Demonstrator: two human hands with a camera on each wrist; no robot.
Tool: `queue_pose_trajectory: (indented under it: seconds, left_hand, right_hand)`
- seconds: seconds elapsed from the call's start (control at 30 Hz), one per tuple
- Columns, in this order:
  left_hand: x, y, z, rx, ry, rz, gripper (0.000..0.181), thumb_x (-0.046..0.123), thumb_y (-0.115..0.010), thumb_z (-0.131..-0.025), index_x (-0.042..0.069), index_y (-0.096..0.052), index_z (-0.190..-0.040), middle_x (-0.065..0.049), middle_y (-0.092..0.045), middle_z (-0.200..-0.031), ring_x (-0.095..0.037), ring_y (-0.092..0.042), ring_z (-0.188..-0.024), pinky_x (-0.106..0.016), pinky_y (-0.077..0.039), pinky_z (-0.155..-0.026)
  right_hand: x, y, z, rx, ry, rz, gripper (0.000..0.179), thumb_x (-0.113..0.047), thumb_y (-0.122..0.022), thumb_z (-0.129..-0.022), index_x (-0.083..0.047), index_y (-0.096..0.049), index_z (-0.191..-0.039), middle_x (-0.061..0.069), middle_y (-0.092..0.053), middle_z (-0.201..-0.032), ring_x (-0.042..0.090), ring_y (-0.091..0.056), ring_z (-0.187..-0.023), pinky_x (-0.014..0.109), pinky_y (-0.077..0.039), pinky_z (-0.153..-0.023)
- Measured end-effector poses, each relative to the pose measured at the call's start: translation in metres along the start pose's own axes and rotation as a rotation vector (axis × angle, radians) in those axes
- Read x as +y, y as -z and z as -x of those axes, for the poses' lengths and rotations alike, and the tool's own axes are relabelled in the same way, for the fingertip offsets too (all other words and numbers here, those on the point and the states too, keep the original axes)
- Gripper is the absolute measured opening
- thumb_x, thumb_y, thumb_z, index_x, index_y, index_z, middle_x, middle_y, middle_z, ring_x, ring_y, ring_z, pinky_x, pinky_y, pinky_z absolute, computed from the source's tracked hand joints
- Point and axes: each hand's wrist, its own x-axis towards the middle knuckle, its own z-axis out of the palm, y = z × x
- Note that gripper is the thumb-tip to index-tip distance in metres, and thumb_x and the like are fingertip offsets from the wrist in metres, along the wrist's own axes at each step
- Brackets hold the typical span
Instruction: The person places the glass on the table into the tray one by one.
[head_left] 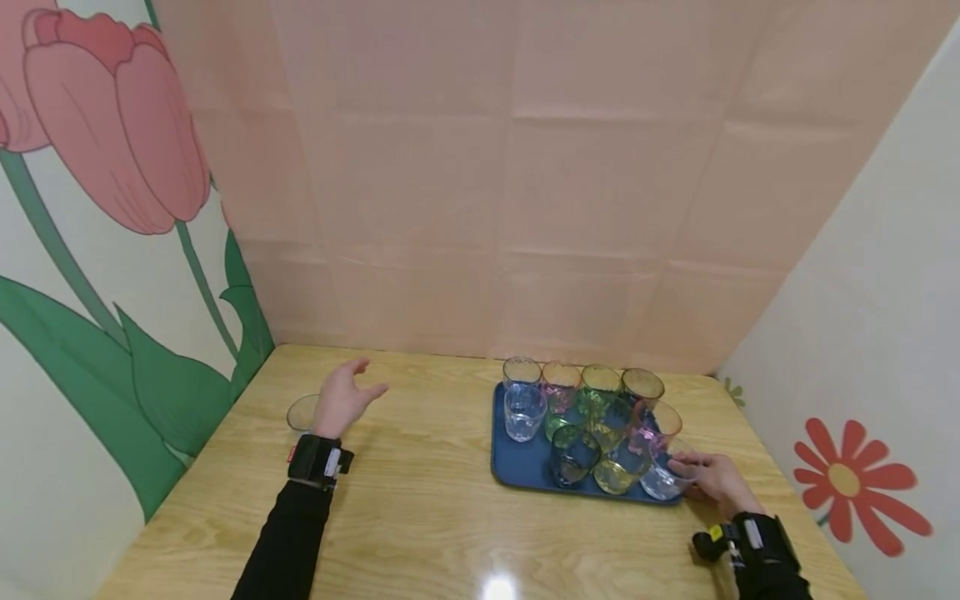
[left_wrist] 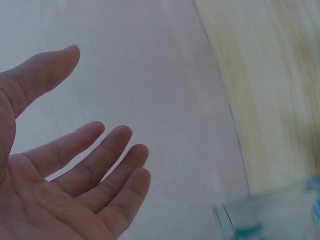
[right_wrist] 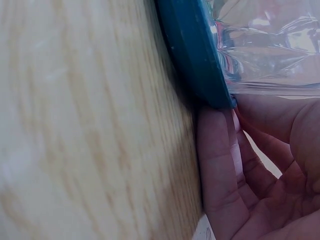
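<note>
My left hand is raised over the left side of the table, fingers spread and nothing in them. Just behind its wrist, on the left, stands a clear bluish glass; its lower part is hidden by the arm. At the front right corner of a blue tray, my right hand pinches the rim. In the right wrist view the fingers are at the underside of the tray edge, with the thumb above, beside a clear glass. Several coloured and clear glasses stand on the tray.
The wooden table ends at a pink cloth-like backdrop. Flower-painted walls stand at the left and right. Glasses crowd the tray's back and right; a dark glass stands near its front edge.
</note>
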Motion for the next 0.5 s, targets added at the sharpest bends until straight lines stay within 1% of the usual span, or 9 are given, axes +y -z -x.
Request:
queue_pose_trajectory:
  seconds: [0.13,0.23,0.37,0.5]
  left_hand:
    - [-0.005,0.010,0.006,0.025,0.032,-0.001,0.062,0.022,-0.075,-0.093,-0.008,-0.051,-0.141,-0.032,-0.055,-0.138,-0.047,-0.052,-0.128,-0.059,-0.044,-0.103]
    - [-0.006,0.016,0.012,0.029,0.061,-0.001,0.063,0.021,-0.075,-0.093,-0.009,-0.050,-0.142,-0.033,-0.052,-0.140,-0.049,-0.050,-0.129,-0.060,-0.043,-0.104]
    - [-0.009,0.024,0.017,0.050,0.102,-0.043,0.070,0.025,-0.075,-0.093,-0.009,-0.045,-0.146,-0.034,-0.048,-0.144,-0.050,-0.046,-0.132,-0.062,-0.040,-0.105]
    - [-0.016,0.031,0.019,0.090,0.135,-0.085,0.078,0.027,-0.076,-0.091,-0.010,-0.038,-0.149,-0.036,-0.043,-0.147,-0.052,-0.041,-0.134,-0.064,-0.035,-0.109]
  right_hand:
    - [0.002,-0.001,0.000,-0.007,-0.002,-0.003,0.034,-0.018,-0.073,-0.096,0.009,-0.068,-0.116,0.004,-0.070,-0.100,0.011,-0.061,-0.083,0.030,-0.058,-0.070]
    - [0.002,-0.001,-0.001,-0.008,-0.001,0.028,0.039,-0.019,-0.072,-0.097,0.011,-0.065,-0.120,0.011,-0.070,-0.105,0.012,-0.061,-0.084,0.030,-0.058,-0.070]
    - [0.001,0.001,-0.002,-0.006,0.001,0.083,0.046,-0.022,-0.071,-0.098,0.013,-0.062,-0.125,0.024,-0.066,-0.116,0.015,-0.061,-0.086,0.031,-0.057,-0.070]
    - [0.000,0.001,-0.002,-0.011,0.005,0.085,0.048,-0.023,-0.072,-0.097,0.014,-0.061,-0.126,0.027,-0.065,-0.119,0.016,-0.062,-0.087,0.032,-0.058,-0.071]
